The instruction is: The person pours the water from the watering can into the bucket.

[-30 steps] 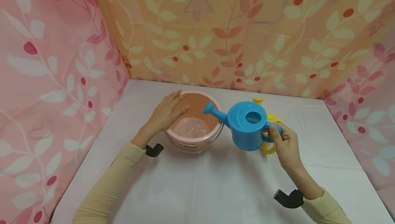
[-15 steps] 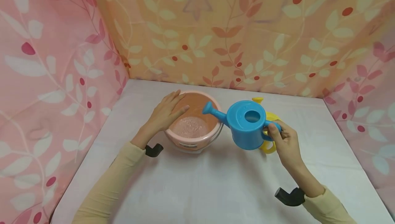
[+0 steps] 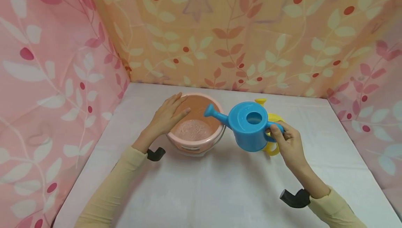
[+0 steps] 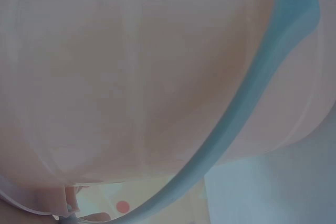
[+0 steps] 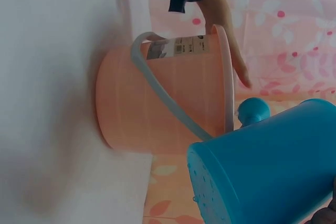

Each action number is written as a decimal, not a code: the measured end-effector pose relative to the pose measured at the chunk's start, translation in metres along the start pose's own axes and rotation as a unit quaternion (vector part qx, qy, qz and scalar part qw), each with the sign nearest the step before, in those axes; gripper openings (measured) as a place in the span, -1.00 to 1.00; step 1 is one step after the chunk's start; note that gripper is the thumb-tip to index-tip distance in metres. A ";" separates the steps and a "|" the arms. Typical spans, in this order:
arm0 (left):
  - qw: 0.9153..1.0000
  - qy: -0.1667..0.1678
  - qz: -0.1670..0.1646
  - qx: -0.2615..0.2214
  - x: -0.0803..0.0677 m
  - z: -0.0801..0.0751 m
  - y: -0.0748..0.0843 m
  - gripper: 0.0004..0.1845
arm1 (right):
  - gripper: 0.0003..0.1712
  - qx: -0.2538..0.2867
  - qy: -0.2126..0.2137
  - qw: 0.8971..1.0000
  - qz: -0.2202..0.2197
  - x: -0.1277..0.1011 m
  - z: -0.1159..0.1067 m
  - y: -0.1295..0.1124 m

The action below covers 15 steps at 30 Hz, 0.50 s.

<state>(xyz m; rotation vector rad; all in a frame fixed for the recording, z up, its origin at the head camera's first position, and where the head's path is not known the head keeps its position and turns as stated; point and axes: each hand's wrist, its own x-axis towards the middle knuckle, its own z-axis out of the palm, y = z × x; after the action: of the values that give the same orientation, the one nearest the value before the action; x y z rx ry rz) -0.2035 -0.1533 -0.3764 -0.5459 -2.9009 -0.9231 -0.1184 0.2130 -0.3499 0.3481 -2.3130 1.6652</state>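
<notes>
My right hand (image 3: 290,146) grips the handle of a blue watering can (image 3: 249,135) and holds it raised, right of a pink bucket (image 3: 196,147). The can's spout reaches over the bucket's right rim, with its rose (image 3: 209,110) above the opening. Drops cling to the can's base in the right wrist view. Rippled clear water (image 3: 193,130) shows at the bottom of the bucket. My left hand (image 3: 164,116) rests on the left rim, fingers straight and thumb stretched over the opening. A grey bail handle (image 5: 168,98) hangs down the bucket's side.
Behind the blue can stands a yellow object (image 3: 275,117) with a flared spout and a loop handle, partly hidden. A white cloth (image 3: 201,189) covers the table. Floral curtains (image 3: 201,46) enclose the back and both sides. The bucket's side carries a printed label (image 5: 178,47).
The head view has shifted slightly. Both hands and the watering can keep nearly the same places, while the ripples on the water in the bucket differ.
</notes>
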 end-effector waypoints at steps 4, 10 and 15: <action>1.000 0.001 0.001 0.001 -0.001 0.000 0.000 -0.22 | -0.74 -0.015 0.001 1.000 0.008 0.000 0.000 -0.001; 1.000 0.004 0.003 0.002 -0.001 0.000 -0.001 -0.24 | -0.75 -0.029 -0.005 0.999 0.013 0.000 0.000 -0.003; 1.000 0.005 0.006 0.002 -0.001 0.000 0.000 -0.25 | -0.75 -0.030 -0.007 0.999 0.017 -0.001 -0.002 -0.003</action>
<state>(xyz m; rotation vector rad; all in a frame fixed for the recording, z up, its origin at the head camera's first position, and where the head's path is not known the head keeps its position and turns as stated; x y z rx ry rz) -0.2025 -0.1534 -0.3768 -0.5561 -2.8874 -0.9154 -0.1168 0.2137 -0.3472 0.3104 -2.3873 1.6101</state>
